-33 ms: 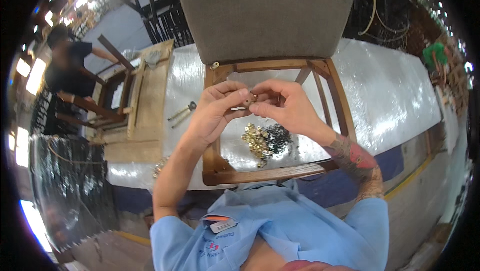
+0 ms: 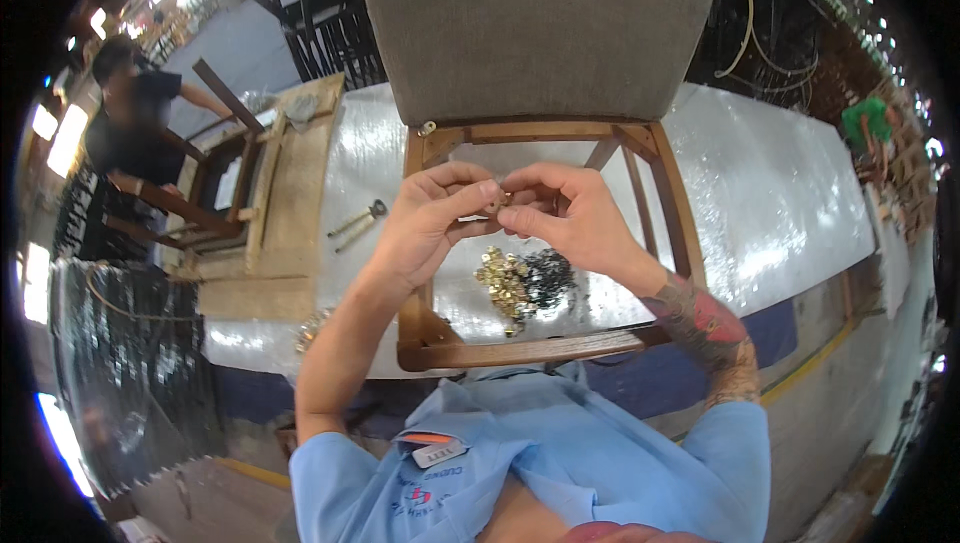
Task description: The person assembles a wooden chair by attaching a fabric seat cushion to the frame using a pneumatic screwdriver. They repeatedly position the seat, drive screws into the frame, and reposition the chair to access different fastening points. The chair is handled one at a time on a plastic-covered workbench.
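Above the open seat of a wooden chair frame (image 2: pixel 520 350), my left hand (image 2: pixel 430 218) and my right hand (image 2: pixel 570 215) meet with their fingertips pinched. Between them is a small brownish metallic piece (image 2: pixel 499 205), mostly covered by the fingers; its kind I cannot make out. Below the hands, within the frame's outline, lie a heap of small gold-coloured metal pieces (image 2: pixel 502 281) and a heap of small black pieces like screws (image 2: pixel 549 278). The chair's grey upholstered back (image 2: pixel 535 33) rises beyond the hands.
Left of the chair, a pincer-like tool with pale handles (image 2: pixel 355 226) lies on the plastic-covered table (image 2: pixel 770 193). A small gold piece (image 2: pixel 428 129) rests at the frame's far left corner. Farther left, a person in dark clothes (image 2: pixel 140 113) stands by another wooden frame (image 2: pixel 190 205).
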Tool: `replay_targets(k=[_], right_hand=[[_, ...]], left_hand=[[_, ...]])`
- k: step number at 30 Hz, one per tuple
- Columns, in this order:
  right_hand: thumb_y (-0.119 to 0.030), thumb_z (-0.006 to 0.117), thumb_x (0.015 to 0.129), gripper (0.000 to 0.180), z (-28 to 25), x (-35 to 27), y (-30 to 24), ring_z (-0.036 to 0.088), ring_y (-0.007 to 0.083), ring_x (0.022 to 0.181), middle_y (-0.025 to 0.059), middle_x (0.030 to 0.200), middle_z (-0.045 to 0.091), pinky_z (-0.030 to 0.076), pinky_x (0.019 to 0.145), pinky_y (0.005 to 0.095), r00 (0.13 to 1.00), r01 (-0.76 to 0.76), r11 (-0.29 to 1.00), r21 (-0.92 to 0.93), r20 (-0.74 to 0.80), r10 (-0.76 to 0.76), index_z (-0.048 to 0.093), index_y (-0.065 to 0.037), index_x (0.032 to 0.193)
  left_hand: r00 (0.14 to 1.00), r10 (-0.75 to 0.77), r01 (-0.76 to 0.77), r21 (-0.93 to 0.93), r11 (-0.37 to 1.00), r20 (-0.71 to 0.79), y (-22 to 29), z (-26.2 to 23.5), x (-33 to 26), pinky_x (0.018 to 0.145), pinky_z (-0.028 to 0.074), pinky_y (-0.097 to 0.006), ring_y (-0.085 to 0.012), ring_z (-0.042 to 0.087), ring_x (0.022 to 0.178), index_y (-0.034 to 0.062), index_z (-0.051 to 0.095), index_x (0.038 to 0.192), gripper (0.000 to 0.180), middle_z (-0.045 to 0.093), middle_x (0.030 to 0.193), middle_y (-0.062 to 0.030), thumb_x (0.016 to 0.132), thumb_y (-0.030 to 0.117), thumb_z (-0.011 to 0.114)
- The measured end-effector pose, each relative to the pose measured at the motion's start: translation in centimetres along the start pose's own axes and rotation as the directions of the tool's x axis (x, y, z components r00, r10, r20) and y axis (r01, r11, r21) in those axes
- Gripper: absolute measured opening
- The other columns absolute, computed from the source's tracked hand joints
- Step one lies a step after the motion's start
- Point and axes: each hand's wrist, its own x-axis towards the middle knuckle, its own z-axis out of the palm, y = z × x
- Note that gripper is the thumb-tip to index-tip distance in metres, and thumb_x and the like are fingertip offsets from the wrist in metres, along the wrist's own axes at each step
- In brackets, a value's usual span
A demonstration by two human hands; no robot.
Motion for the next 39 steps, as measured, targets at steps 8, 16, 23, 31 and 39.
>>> replay_targets(k=[8,16,23,31,39], right_hand=[[-0.007,0.064,0.092,0.012,-4.1,2.9,5.0,0.069,0.013,0.075,0.007,0.084,0.07,0.054,0.066,0.024,0.966,0.005,0.959,-0.282,-0.247,-0.078,0.067,0.003,0.097],[-0.004,0.066,0.087,0.01,-8.6,8.0,10.2,0.069,0.0231,0.071,0.0145,0.084,0.069,0.054,0.063,0.0306,0.909,0.263,0.5,-0.825,0.039,-0.414,0.065,0.002,0.095],[-0.001,0.067,0.085,0.01,-8.7,9.6,11.4,0.068,0.0253,0.073,0.0137,0.085,0.067,0.054,0.064,0.0331,0.914,0.256,0.502,-0.826,0.039,-0.403,0.064,0.001,0.095],[0.001,0.066,0.083,0.009,-7.8,10.6,10.7,0.071,0.0268,0.078,0.015,0.085,0.069,0.054,0.068,0.0334,0.945,0.105,0.598,-0.795,-0.107,-0.309,0.064,0.0,0.092],[-0.003,0.062,0.086,0.011,-8.0,10.5,10.6,0.069,0.031,0.077,0.0149,0.085,0.07,0.053,0.069,0.0379,0.928,0.14,0.441,-0.886,-0.037,-0.37,0.065,-0.001,0.097]], left_hand=[[0.988,0.097,-0.095,0.024,0.995,-0.117,-1.9,-0.5,0.8,0.088,0.055,-0.033,-0.0191,0.066,0.096,0.0,0.056,0.114,0.026,0.067,0.107,-0.015,0.093,0.014,0.064],[0.997,-0.016,0.013,-0.046,0.999,-0.078,-3.9,-2.6,0.6,0.09,0.053,-0.034,-0.022,0.064,0.102,-0.0031,0.048,0.123,0.029,0.06,0.119,-0.0207,0.095,0.003,0.053],[0.989,-0.11,0.104,-0.065,0.992,-0.104,-5.4,-4.5,0.6,0.088,0.054,-0.033,-0.0222,0.064,0.1,-0.0058,0.047,0.125,0.031,0.063,0.115,-0.0203,0.094,-0.001,0.049],[0.989,-0.057,0.041,-0.113,0.993,-0.139,-5.5,-5.1,0.5,0.09,0.056,-0.035,-0.0267,0.065,0.108,-0.0043,0.045,0.125,0.033,0.062,0.118,-0.0243,0.094,0.001,0.055],[0.991,-0.032,0.019,-0.102,0.995,-0.132,-5.5,-5.0,0.2,0.092,0.056,-0.035,-0.0283,0.065,0.109,-0.0064,0.042,0.128,0.037,0.062,0.117,-0.0254,0.095,0.002,0.056]])
